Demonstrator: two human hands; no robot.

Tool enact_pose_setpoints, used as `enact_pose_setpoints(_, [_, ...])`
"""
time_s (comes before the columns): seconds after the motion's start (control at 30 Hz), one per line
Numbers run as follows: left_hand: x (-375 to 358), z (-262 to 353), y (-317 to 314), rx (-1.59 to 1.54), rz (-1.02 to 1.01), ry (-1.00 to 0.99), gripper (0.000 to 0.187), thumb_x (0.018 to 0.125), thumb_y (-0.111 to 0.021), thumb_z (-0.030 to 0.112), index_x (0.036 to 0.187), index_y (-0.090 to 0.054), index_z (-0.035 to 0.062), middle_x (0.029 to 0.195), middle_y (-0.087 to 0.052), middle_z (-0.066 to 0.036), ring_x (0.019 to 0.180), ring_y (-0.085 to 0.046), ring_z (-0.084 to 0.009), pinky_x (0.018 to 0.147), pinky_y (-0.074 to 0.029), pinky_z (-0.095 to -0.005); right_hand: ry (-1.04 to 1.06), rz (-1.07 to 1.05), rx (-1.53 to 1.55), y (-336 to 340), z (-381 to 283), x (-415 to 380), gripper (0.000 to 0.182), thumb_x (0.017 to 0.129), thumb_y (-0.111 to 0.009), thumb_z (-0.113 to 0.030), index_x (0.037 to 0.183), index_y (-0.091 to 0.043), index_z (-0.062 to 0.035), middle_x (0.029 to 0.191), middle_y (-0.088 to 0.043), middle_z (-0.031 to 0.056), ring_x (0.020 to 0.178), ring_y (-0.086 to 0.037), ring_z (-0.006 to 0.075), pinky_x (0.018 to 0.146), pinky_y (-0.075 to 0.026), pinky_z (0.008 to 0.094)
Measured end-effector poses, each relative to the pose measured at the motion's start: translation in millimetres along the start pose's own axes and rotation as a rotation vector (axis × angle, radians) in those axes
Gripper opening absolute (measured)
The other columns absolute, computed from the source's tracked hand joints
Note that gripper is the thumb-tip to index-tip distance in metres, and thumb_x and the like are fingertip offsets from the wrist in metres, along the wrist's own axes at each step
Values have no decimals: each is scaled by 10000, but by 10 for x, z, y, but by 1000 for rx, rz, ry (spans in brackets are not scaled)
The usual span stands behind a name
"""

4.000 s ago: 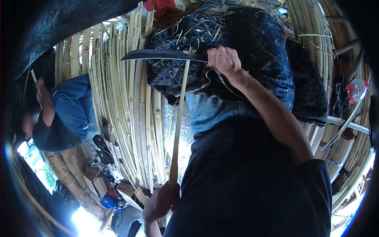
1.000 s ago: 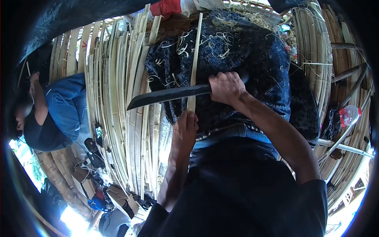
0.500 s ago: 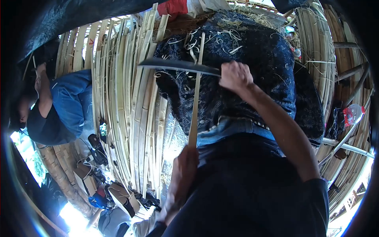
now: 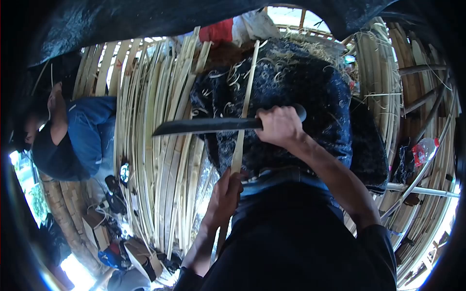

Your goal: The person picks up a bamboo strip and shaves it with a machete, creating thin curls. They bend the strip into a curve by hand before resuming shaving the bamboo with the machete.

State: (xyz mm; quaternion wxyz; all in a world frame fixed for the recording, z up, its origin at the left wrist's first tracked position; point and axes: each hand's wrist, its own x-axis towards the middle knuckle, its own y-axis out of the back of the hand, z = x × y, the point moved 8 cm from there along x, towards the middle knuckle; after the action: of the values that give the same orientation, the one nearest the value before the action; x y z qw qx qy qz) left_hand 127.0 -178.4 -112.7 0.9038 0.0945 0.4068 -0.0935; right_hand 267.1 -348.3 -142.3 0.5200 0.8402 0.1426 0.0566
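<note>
- Here the right hand [image 4: 277, 127] is closed tight around the handle of a long dark curved-bladed knife [image 4: 204, 126], which lies crosswise over the lap — a firm fist keeps the edge steady against the work.
- The left hand [image 4: 225, 194] has its fingers wrapped around the near end of a thin pale bamboo strip [image 4: 244, 104]; the strip runs away from the body, under the blade and across the knee, so the hand can draw it lengthwise against the edge.
- A dark blue patterned cloth [image 4: 301, 87] covers the knee beneath strip and blade — seemingly a pad shielding the leg — and pale curled shavings [image 4: 233, 72] are scattered over it.
- A heap of long split bamboo slats [image 4: 155, 145] lies just beside the knee, within reach of the left hand.
- Another person in a blue garment [image 4: 82, 131] sits well apart at the far left; a clear plastic bottle [image 4: 423, 149] lies among poles on the right.
- Compared with half a second ago, the left hand has come up the strip, nearer the blade, and the knife sits lower on the cloth, closer to the body; the strip's far end now reaches further beyond the knee.
</note>
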Motion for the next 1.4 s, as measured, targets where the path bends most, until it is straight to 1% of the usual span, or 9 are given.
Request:
enact_pose_setpoints(0.17, [48, -206, -215, -196, -52, 159, 253, 1061, -435, 270, 983, -546, 56, 672, -466, 10, 600, -433, -58, 521, -344, -255, -80, -87, -129, -185, 356, 220, 273, 785, -681, -319, 873, -707, -62, 832, -710, 176, 781, -715, 352, 768, -566, 452])
enact_pose_setpoints(0.4, [-816, -494, 148, 300, 77, 136, 279, 1042, -458, 260, 1072, -579, 11, 711, -546, -60, 653, -510, -147, 583, -406, -351, -245, -345, -91, -322, 463, 351, 297, 850, -586, -226, 1018, -713, -15, 1022, -702, 217, 983, -697, 367, 894, -529, 455])
enact_pose_setpoints(0.5, [-1209, -394, 273, 444, -19, -144, 273, 1053, -441, 265, 1049, -573, 25, 694, -514, -27, 608, -491, -128, 548, -390, -316, -248, -258, -135, -316, 499, 345, 300, 833, -607, -234, 1022, -710, -25, 1031, -701, 211, 965, -698, 365, 888, -526, 471])
enact_pose_setpoints(0.6, [-1530, -625, 337, -215, -211, 470, 298, 1074, -407, 329, 999, -550, 79, 657, -405, 50, 507, -360, -55, 463, -283, -248, -264, -170, -143, -339, 547, 323, 288, 815, -634, -262, 977, -719, -39, 998, -706, 213, 950, -697, 362, 885, -524, 466])
enact_pose_setpoints(0.83, [-892, -894, 312, -463, -226, 189, 301, 1082, -401, 327, 950, -562, 110, 644, -403, 63, 503, -349, -43, 457, -254, -241, -257, -41, -24, -80, 473, 230, 277, 791, -655, -282, 874, -721, -27, 840, -706, 229, 837, -703, 388, 835, -546, 459])
enact_pose_setpoints(0.9, [-558, -922, 332, 185, -65, -34, 303, 1076, -423, 344, 909, -536, 118, 634, -414, 74, 510, -363, -32, 455, -257, -227, -167, -47, -11, -170, 444, 213, 206, 754, -646, -230, 829, -705, -47, 820, -696, 210, 787, -695, 385, 786, -552, 488])
enact_pose_setpoints(1.17, [-544, -408, 142, 54, 138, 229, 373, 1062, -444, 375, 891, -563, 66, 612, -449, 18, 510, -443, -86, 474, -325, -297, -128, 5, -173, -382, 473, 175, 204, 801, -577, -211, 876, -677, -50, 829, -690, 173, 769, -702, 347, 722, -534, 479])
enact_pose_setpoints(1.2, [-625, -584, 243, 331, 206, -92, 368, 1057, -457, 325, 866, -557, 28, 619, -480, -17, 523, -468, -117, 486, -346, -335, -168, -13, -184, -471, 554, 218, 203, 829, -552, -211, 886, -663, -52, 859, -686, 165, 796, -698, 336, 716, -525, 480])
enact_pose_setpoints(1.4, [-1713, -954, 776, 95, 132, 415, 317, 1047, -484, 269, 885, -596, 22, 617, -510, 10, 561, -456, -50, 504, -362, -257, -237, -44, -154, -294, 491, 267, 239, 841, -538, -209, 884, -694, -34, 875, -705, 202, 837, -702, 374, 809, -533, 475])
